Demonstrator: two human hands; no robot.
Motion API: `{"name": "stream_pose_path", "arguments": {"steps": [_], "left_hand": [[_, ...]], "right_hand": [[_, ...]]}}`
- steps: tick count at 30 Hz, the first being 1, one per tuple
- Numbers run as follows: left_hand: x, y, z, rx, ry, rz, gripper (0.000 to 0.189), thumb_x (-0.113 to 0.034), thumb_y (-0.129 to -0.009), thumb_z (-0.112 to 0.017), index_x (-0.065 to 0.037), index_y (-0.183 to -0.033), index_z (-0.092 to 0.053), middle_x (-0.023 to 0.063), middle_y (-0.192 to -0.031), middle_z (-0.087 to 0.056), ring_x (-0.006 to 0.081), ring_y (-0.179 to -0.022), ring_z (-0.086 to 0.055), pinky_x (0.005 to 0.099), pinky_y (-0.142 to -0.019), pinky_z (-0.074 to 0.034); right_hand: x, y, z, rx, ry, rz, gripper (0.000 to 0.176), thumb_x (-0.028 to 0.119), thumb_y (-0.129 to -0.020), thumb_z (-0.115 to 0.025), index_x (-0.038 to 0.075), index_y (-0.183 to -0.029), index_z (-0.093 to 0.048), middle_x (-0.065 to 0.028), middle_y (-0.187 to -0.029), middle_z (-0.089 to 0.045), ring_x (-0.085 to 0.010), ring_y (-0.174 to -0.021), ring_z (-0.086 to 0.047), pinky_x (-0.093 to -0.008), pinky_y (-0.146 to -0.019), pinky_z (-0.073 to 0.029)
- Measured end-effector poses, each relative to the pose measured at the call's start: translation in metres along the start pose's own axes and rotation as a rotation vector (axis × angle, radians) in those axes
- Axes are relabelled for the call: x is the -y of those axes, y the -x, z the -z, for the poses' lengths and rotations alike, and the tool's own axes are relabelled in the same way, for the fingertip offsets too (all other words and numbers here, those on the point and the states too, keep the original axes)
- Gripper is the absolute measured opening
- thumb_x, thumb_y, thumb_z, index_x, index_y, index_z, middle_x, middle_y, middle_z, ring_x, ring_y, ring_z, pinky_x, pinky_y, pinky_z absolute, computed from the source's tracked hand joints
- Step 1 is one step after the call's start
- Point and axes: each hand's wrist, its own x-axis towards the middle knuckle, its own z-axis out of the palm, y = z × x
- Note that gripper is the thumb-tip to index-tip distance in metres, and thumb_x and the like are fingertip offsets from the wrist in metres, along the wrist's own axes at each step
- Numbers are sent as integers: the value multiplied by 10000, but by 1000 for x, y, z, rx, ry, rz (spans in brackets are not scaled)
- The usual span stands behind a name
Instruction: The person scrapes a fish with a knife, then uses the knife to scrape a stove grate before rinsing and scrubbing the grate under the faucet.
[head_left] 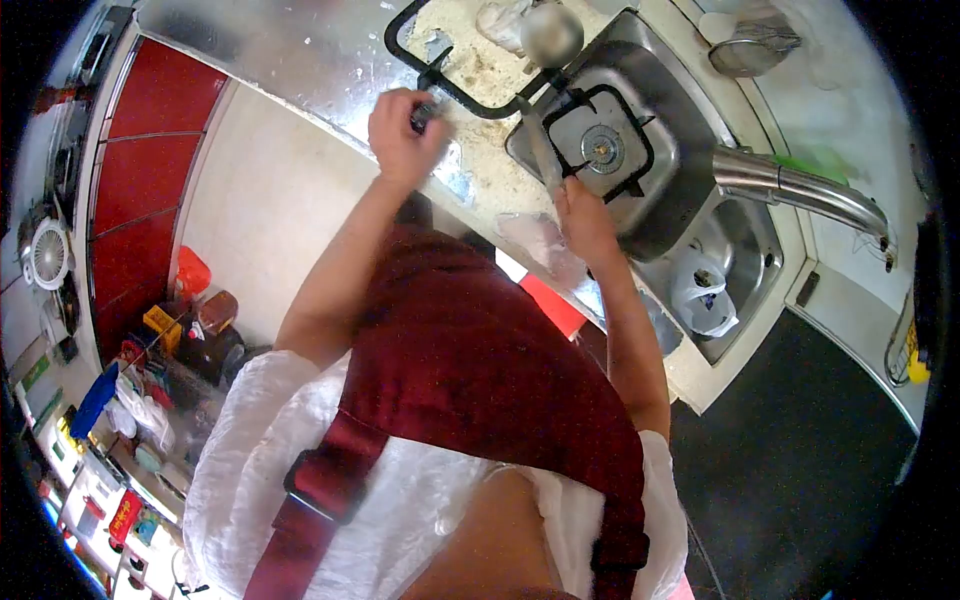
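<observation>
In the head view, my left hand [402, 145] is closed round a small dark object [422, 116], blurred and partly hidden by the fingers. Just beyond it, a black pan support [492, 112] lies on the stained, pale worktop. My right hand [585, 222] grips a long, flat, knife-like tool [540, 145], its blade pointing away from me. Past that blade, a gas burner [603, 150] with a second black pan support [652, 150] around it sits at the steel sink. A clear crumpled plastic bag [545, 242] lies beside my right wrist.
A round metal piece [552, 36] stands at the worktop's far side. The steel tap [800, 185] reaches over from the right. A white plastic bag [703, 295] lies in the smaller basin [745, 235]. A mesh strainer [750, 52] is at the back.
</observation>
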Motion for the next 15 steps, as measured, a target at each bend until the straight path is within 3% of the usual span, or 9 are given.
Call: {"name": "stream_pose_path", "arguments": {"steps": [1, 4, 5, 6, 8, 9, 11, 15], "left_hand": [[1, -7, 4, -7, -26, 100, 319, -124, -609, -652, -87, -922, -602, 113, -876, -566, 304, -810, -565, 397, -710, -456], [-8, -33, 11, 18, -25, 166, 351, -178, -634, -650, -72, -967, -623, 105, -932, -583, 307, -840, -573, 394, -741, -468], [-2, -35, 12, 17, -28, 169, 351, -178, -634, -650, -72, -967, -623, 105, -932, -583, 307, -840, -573, 394, -741, -468], [7, -39, 12, 166, -110, 68, 375, -203, -641, -651, -70, -990, -627, 94, -965, -590, 300, -859, -577, 389, -759, -472], [14, -46, 14, 349, -188, -38, 381, -245, -653, -657, -59, -986, -637, 66, -1043, -600, 281, -916, -581, 373, -801, -473], [15, -47, 15, 348, -192, -37, 381, -245, -653, -657, -59, -986, -637, 66, -1043, -600, 281, -916, -581, 373, -801, -473], [18, -48, 14, 389, -192, -83, 357, -231, -663, -664, -50, -969, -635, 73, -1036, -601, 280, -929, -575, 368, -810, -467], [25, -51, 16, 428, -213, -150, 344, -211, -658, -683, -31, -946, -629, 85, -1031, -605, 282, -946, -569, 374, -821, -460]], "right_hand": [[-1, 1, -7, -13, -85, -2, 320, 287, -933, -391, -20, -948, -483, -273, -842, -595, -446, -790, -581, -524, -717, -457], [4, 3, -15, -20, -225, 4, 328, 294, -934, -396, -21, -943, -485, -278, -871, -580, -451, -810, -560, -520, -727, -432], [7, 4, -17, -14, -282, 10, 324, 291, -934, -397, -20, -940, -488, -279, -873, -574, -452, -813, -552, -521, -721, -422], [3, 3, -25, -10, -282, 12, 324, 291, -934, -397, -20, -940, -488, -279, -873, -574, -452, -813, -552, -521, -721, -422], [-9, -3, -47, -16, -377, 32, 272, 258, -939, -440, -6, -889, -479, -173, -707, -576, -271, -570, -602, -395, -544, -459], [-3, -3, -46, -14, -378, 36, 272, 258, -939, -440, -6, -889, -479, -173, -707, -576, -271, -570, -602, -395, -544, -459], [12, -1, -46, -24, -477, 28, 258, 243, -938, -450, -1, -861, -476, -131, -657, -548, -166, -506, -571, -336, -486, -444], [22, -3, -54, -50, -425, 227, 248, 235, -936, -439, 3, -855, -473, -121, -605, -531, -179, -484, -560, -333, -465, -436]]}}
